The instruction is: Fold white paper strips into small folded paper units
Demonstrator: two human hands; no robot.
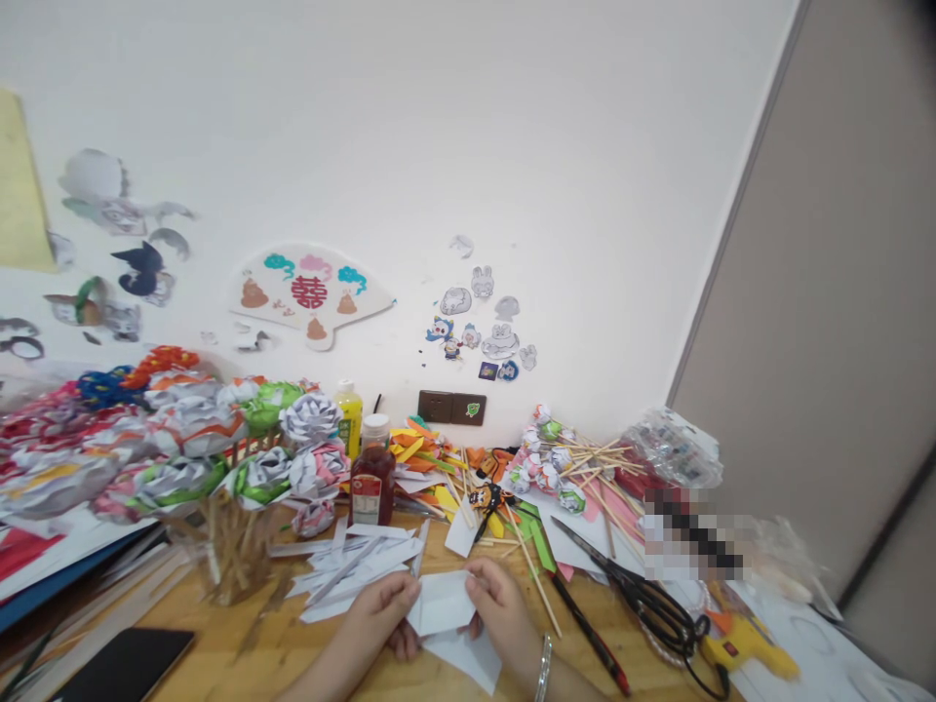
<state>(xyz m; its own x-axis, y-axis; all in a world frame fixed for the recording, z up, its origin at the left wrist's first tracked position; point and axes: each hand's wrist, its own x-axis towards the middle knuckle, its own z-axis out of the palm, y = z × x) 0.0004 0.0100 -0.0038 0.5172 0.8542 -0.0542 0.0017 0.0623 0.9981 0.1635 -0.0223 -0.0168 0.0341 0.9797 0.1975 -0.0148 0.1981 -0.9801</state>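
Note:
My left hand (381, 609) and my right hand (503, 612) both pinch a folded white sheet of paper (443, 602) just above the wooden table (249, 653). The left fingers grip its left edge, the right fingers its right edge. A second white paper piece (468, 658) lies under it on the table. A silver bracelet (542, 668) circles my right wrist. A heap of cut white paper strips (351, 565) lies just beyond my left hand.
Black scissors (643, 595) and a yellow glue gun (746, 643) lie at the right. A red bottle (372, 478) and yellow bottle (349, 414) stand behind the strips. Paper flowers on sticks (182, 439) fill the left; a black phone (124, 663) lies front left. Wooden skewers (585, 468) lie mid-right.

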